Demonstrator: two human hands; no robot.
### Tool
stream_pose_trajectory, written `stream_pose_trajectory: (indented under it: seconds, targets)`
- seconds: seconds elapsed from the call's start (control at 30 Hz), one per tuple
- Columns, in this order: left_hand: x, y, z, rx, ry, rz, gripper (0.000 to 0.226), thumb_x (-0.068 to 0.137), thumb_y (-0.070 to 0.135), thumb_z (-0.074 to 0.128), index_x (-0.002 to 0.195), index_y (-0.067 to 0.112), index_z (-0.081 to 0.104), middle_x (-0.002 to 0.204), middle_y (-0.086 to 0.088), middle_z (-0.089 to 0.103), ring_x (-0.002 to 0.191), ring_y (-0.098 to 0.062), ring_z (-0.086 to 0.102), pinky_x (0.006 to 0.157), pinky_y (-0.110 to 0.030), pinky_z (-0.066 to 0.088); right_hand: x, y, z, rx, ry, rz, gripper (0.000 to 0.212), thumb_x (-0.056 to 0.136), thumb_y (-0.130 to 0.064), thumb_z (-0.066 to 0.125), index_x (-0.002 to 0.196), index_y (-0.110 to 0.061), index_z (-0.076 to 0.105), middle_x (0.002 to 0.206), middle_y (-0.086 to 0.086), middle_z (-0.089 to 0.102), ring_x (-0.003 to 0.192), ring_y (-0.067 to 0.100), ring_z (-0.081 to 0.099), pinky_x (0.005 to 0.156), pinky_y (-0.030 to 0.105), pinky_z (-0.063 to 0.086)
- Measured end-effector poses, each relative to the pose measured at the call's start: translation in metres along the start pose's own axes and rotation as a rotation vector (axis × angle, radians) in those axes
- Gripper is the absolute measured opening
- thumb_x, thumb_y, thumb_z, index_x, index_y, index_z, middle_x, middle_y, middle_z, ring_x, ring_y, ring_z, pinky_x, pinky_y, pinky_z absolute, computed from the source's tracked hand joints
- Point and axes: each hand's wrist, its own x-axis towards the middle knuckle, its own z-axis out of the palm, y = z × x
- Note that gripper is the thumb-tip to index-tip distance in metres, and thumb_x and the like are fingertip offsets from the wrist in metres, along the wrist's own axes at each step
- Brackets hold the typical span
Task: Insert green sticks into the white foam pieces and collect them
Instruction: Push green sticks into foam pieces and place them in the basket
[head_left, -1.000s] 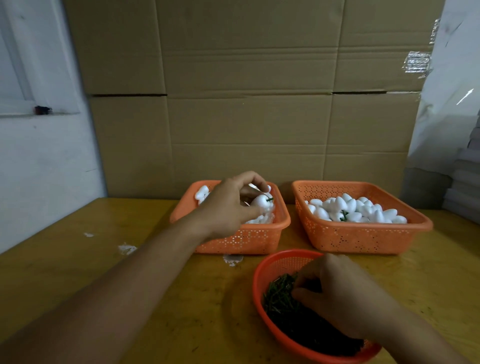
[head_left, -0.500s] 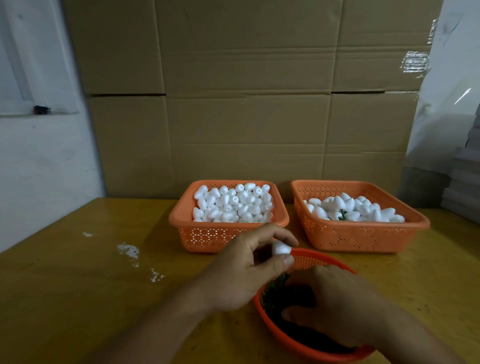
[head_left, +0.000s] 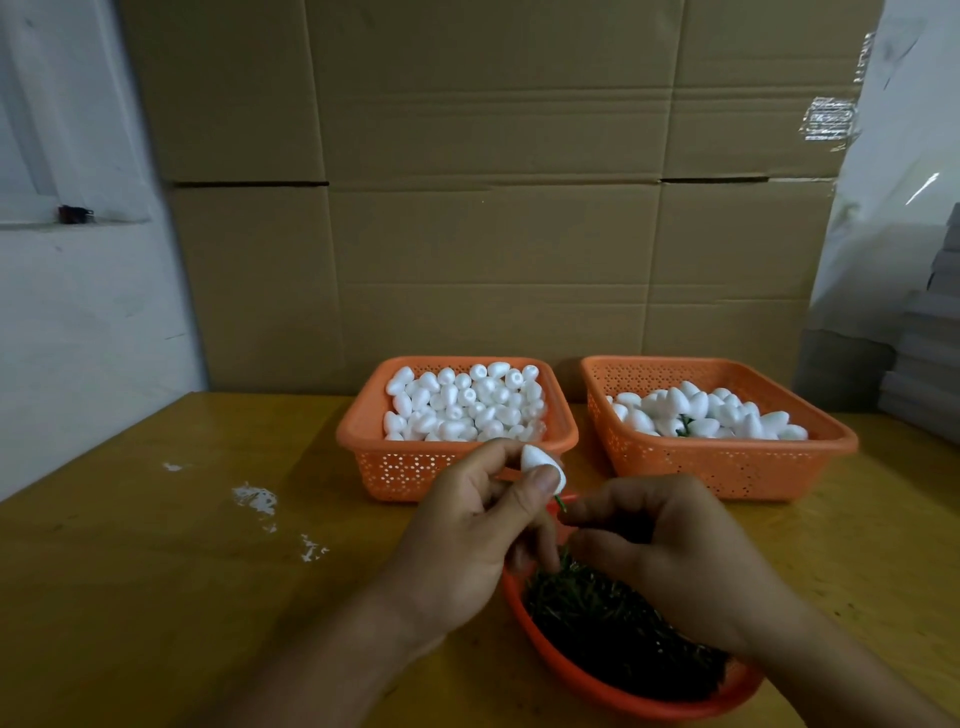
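While our left hand (head_left: 467, 535) pinches a white foam piece (head_left: 543, 466) between thumb and fingertips, our right hand (head_left: 670, 551) curls its fingers round a green stick (head_left: 560, 502) just below and to the right of it. That stick's long axis slants up-left toward the foam's underside, its tip nearly touching; we judge the push should follow that line. Both hands hover over the round basket (head_left: 623, 691) of sticks. Beyond them on the table (head_left: 156, 571) sit the plain-foam basket (head_left: 457, 467) and, right of it, the collecting basket (head_left: 727, 467).
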Motion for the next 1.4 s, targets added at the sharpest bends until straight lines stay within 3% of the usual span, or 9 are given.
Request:
stream_pose_trajectory:
  seconds: [0.1, 0.2, 0.33, 0.5, 0.83, 0.97, 1.17, 1.3, 1.4]
  targets:
    - [0.000, 0.004, -0.001, -0.027, 0.068, -0.018, 0.031, 0.085, 0.049, 0.064, 0.092, 0.020, 0.068, 0.058, -0.001, 0.056, 0.055, -0.012, 0.049, 0.052, -0.021, 0.039, -0.003, -0.010, 0.002, 0.279, -0.001, -0.079, 0.018, 0.078, -0.025, 0.074, 0.093, -0.016, 0.081, 0.083, 0.006, 0.078, 0.069, 0.015, 0.073, 0.065, 0.030, 0.061]
    - [-0.001, 0.006, 0.000, -0.051, 0.092, -0.012, 0.033, 0.082, 0.050, 0.067, 0.089, 0.017, 0.069, 0.059, -0.001, 0.053, 0.056, -0.013, 0.046, 0.052, -0.023, 0.038, -0.006, -0.014, 0.007, 0.359, 0.077, -0.118, 0.016, 0.077, -0.033, 0.072, 0.085, -0.022, 0.081, 0.073, 0.011, 0.074, 0.049, 0.012, 0.052, 0.046, 0.020, 0.041]
    - [-0.003, 0.009, 0.005, -0.080, 0.086, 0.023, 0.018, 0.086, 0.037, 0.071, 0.088, 0.019, 0.073, 0.061, 0.001, 0.057, 0.058, -0.007, 0.053, 0.055, -0.017, 0.044, -0.006, -0.014, 0.013, 0.380, 0.114, -0.132, 0.016, 0.077, -0.034, 0.073, 0.079, -0.020, 0.080, 0.071, 0.010, 0.074, 0.047, 0.006, 0.053, 0.046, 0.015, 0.041]
    - [-0.005, 0.011, 0.006, -0.111, 0.090, 0.039, 0.020, 0.084, 0.034, 0.074, 0.093, 0.017, 0.075, 0.064, 0.004, 0.060, 0.061, -0.004, 0.056, 0.058, -0.014, 0.046, -0.007, -0.014, 0.019, 0.376, 0.170, -0.169, 0.015, 0.079, -0.033, 0.071, 0.078, -0.021, 0.079, 0.067, 0.009, 0.072, 0.048, 0.007, 0.054, 0.047, 0.019, 0.043]
    - [-0.009, 0.014, 0.008, 0.229, 0.110, 0.197, 0.024, 0.090, 0.048, 0.061, 0.084, 0.025, 0.065, 0.075, 0.001, 0.069, 0.070, -0.010, 0.065, 0.064, -0.023, 0.052, -0.011, -0.012, 0.034, 0.297, 0.204, -0.244, 0.020, 0.090, -0.035, 0.067, 0.077, -0.019, 0.069, 0.054, -0.003, 0.060, 0.046, 0.001, 0.049, 0.046, 0.015, 0.037]
    - [-0.010, 0.012, 0.012, 0.259, 0.163, 0.216, 0.023, 0.089, 0.049, 0.062, 0.083, 0.028, 0.064, 0.069, 0.009, 0.065, 0.063, -0.001, 0.060, 0.057, -0.015, 0.045, -0.011, -0.011, 0.038, 0.325, 0.228, -0.233, 0.026, 0.086, -0.043, 0.065, 0.077, -0.019, 0.066, 0.052, -0.002, 0.057, 0.044, 0.002, 0.046, 0.045, 0.015, 0.036]
    - [-0.010, 0.005, 0.015, 0.173, 0.158, 0.180, 0.024, 0.088, 0.052, 0.063, 0.102, 0.033, 0.066, 0.081, -0.003, 0.071, 0.076, -0.012, 0.070, 0.068, -0.021, 0.053, -0.008, -0.009, 0.033, 0.345, 0.214, -0.215, 0.026, 0.085, -0.040, 0.065, 0.079, -0.015, 0.069, 0.053, -0.004, 0.058, 0.045, 0.000, 0.047, 0.045, 0.014, 0.035]
    - [-0.012, 0.002, 0.015, 0.191, 0.144, 0.128, 0.046, 0.086, 0.063, 0.056, 0.126, 0.043, 0.048, 0.082, -0.008, 0.069, 0.068, 0.000, 0.062, 0.064, -0.015, 0.049, -0.003, -0.007, 0.025, 0.304, 0.255, -0.147, 0.023, 0.083, -0.041, 0.066, 0.080, -0.020, 0.073, 0.056, 0.001, 0.063, 0.046, 0.000, 0.049, 0.045, 0.014, 0.037]
    - [-0.012, -0.002, 0.016, 0.262, 0.150, 0.131, 0.040, 0.087, 0.065, 0.051, 0.123, 0.049, 0.046, 0.074, -0.008, 0.062, 0.063, -0.009, 0.055, 0.061, -0.029, 0.046, 0.009, 0.008, 0.007, 0.131, 0.332, -0.043, 0.017, 0.090, -0.031, 0.070, 0.077, -0.022, 0.073, 0.060, 0.003, 0.067, 0.046, 0.002, 0.052, 0.045, 0.018, 0.040]
